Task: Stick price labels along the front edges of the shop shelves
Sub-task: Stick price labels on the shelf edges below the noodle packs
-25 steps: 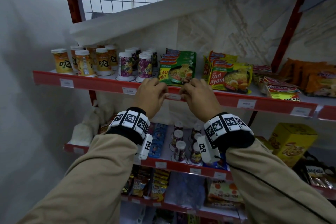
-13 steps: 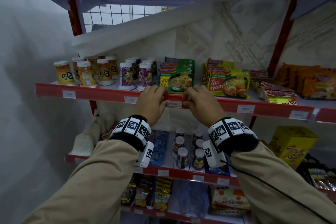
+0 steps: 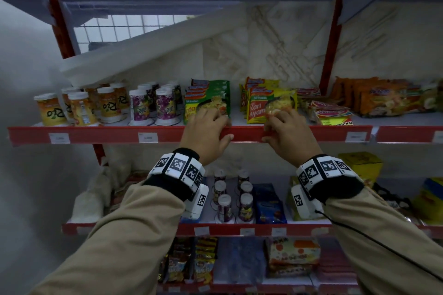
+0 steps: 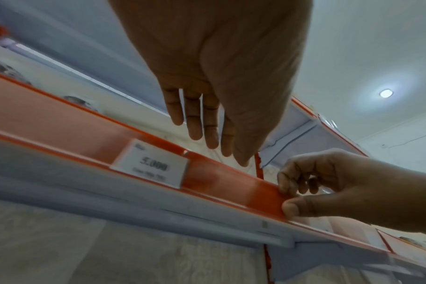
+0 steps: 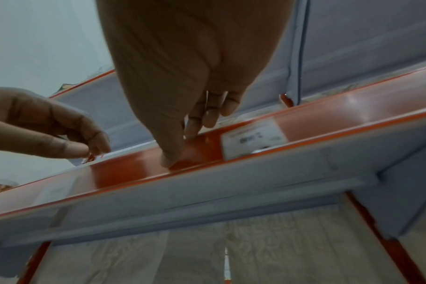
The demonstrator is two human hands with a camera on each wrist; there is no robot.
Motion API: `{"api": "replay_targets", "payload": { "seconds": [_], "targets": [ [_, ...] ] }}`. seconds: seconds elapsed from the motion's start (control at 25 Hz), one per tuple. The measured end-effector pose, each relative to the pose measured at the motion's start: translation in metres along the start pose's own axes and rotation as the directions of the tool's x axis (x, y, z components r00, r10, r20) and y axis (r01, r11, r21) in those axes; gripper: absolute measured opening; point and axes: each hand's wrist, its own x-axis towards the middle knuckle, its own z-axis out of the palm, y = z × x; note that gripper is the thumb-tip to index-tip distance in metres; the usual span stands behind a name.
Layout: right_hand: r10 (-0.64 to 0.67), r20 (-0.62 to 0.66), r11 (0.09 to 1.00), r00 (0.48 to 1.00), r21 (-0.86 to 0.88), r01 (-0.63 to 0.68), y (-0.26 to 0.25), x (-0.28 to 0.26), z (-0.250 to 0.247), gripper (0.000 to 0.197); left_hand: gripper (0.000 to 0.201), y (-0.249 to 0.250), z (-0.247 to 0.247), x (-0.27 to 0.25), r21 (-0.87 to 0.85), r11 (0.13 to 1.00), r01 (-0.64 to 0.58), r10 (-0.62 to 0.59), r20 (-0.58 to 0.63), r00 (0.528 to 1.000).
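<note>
The red shelf edge strip (image 3: 247, 133) runs across the head view below the noodle packs. My left hand (image 3: 226, 128) lies over its top lip, thumb on the front face, pinching the strip (image 4: 226, 176). My right hand (image 3: 268, 129) pinches the strip (image 5: 124, 169) a little to the right, fingers curled, thumb at the lower edge (image 4: 286, 198). A white price label (image 4: 150, 163) reading 5.000 sits just left of my left hand (image 4: 234, 159). Another label (image 5: 253, 138) sits just right of my right hand (image 5: 179, 149). The strip between my hands is bare red.
More labels (image 3: 148, 137) (image 3: 59, 137) (image 3: 355, 136) sit along the same strip. Drink cups (image 3: 105, 105), green noodle packs (image 3: 208, 100) and yellow ones (image 3: 271, 103) stand close behind the edge. A lower shelf (image 3: 239, 230) holds cups and a yellow box (image 3: 359, 165).
My hands have slid apart along the strip. The label that showed between them is now hidden in the head view, which has also tilted upward.
</note>
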Motion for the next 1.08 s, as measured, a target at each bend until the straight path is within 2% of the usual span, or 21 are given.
{"api": "replay_targets", "payload": {
  "seconds": [0.12, 0.24, 0.36, 0.48, 0.64, 0.84, 1.0, 1.08],
  "targets": [
    [0.034, 0.002, 0.999, 0.999, -0.004, -0.034, 0.026, -0.007, -0.009, 0.028, 0.04, 0.034, 0.011, 0.019, -0.034, 0.998, -0.045, 0.047, 0.032, 0.998],
    [0.01, 0.014, 1.0, 1.0, 0.02, -0.01, 0.045, -0.011, -0.013, 0.024, 0.045, 0.07, 0.025, 0.031, -0.03, 0.994, -0.102, 0.104, 0.06, 0.993],
    [0.041, -0.025, 0.996, 0.999, 0.078, -0.039, 0.055, -0.017, -0.01, 0.022, 0.042, 0.095, 0.036, 0.033, -0.032, 0.99, -0.136, 0.136, 0.015, 0.991],
    [0.033, -0.055, 0.996, 0.998, 0.088, -0.028, 0.058, -0.023, -0.006, 0.02, 0.036, 0.105, 0.042, 0.034, -0.059, 0.994, -0.091, 0.088, -0.052, 0.995],
    [-0.019, -0.091, 0.995, 0.996, 0.096, 0.028, 0.059, -0.026, -0.004, 0.013, 0.031, 0.11, 0.046, 0.034, -0.071, 0.997, -0.038, 0.034, -0.057, 0.998],
    [-0.009, -0.023, 0.999, 1.0, 0.049, 0.01, 0.059, -0.026, -0.001, 0.013, 0.032, 0.114, 0.05, 0.03, -0.119, 0.993, 0.011, -0.018, -0.06, 0.998],
    [0.002, 0.057, 0.997, 0.998, 0.079, -0.007, 0.06, -0.021, -0.011, 0.016, 0.033, 0.116, 0.052, 0.028, -0.054, 0.998, 0.042, -0.043, -0.02, 0.999],
    [-0.01, 0.116, 0.994, 0.993, 0.111, -0.003, 0.063, -0.016, -0.017, 0.012, 0.033, 0.118, 0.053, 0.028, -0.021, 0.998, 0.062, -0.062, -0.006, 0.998]
  ]
}}
